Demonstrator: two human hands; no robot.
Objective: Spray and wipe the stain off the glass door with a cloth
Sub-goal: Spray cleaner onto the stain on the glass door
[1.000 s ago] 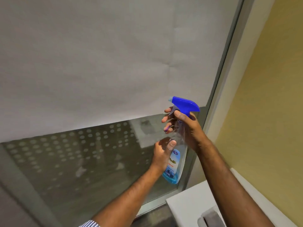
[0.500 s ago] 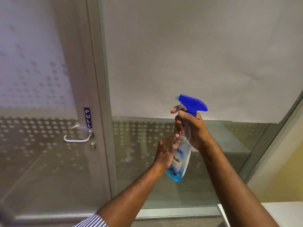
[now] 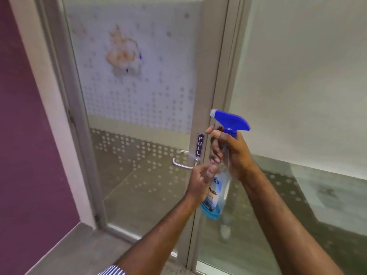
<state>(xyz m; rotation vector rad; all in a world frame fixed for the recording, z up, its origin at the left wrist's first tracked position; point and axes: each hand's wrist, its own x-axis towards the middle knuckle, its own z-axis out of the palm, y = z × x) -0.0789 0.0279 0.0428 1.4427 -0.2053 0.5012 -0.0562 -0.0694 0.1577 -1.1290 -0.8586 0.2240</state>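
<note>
A glass door (image 3: 139,159) with a dotted frosted pattern fills the left half of the view. An orange-brown stain (image 3: 121,50) with small blue marks sits high on its glass. My right hand (image 3: 232,153) grips the neck of a clear spray bottle (image 3: 215,195) with a blue trigger head and blue liquid, its nozzle pointing left. My left hand (image 3: 200,181) rests against the bottle's left side, fingers curled on it. The bottle is held in front of the door's right frame, below and right of the stain. No cloth is visible.
A metal lever handle (image 3: 181,162) and a blue PULL sign (image 3: 200,144) sit on the door's right stile. A fixed glass panel (image 3: 297,96) with a white blind stands to the right. A purple wall (image 3: 25,135) borders the left.
The view has swung left from the right-hand panel, bringing the door and its stain into sight. Both hands have kept hold of the spray bottle throughout.
</note>
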